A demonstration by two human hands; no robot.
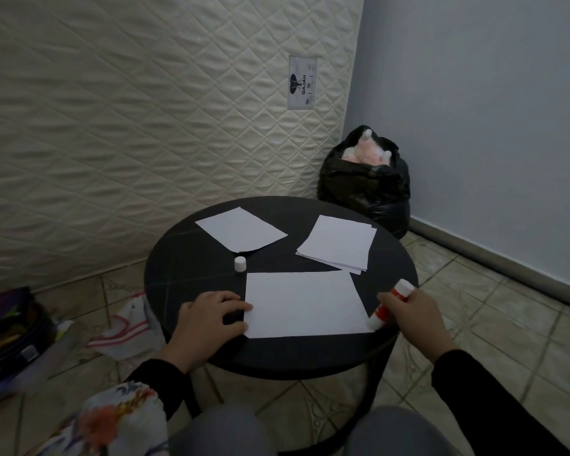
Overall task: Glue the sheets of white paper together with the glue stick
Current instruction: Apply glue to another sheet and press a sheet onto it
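Note:
A white sheet of paper (305, 302) lies flat at the near side of the round black table (185, 261). My left hand (208, 319) rests on the table with its fingertips pressing the sheet's left edge. My right hand (408, 314) grips a red and white glue stick (380, 312), uncapped, with its lower tip touching the sheet's near right corner. The white cap (240, 263) stands alone just beyond the sheet. A single white sheet (239, 233) lies at the far left, and a small stack of sheets (338, 243) lies at the far right.
A quilted mattress (145, 126) leans upright behind the table. A black bag (366, 182) with a pink plush inside sits in the corner. On the tiled floor at left are a cloth bag (125, 327) and a dark case (10, 337). My knees are under the table's near edge.

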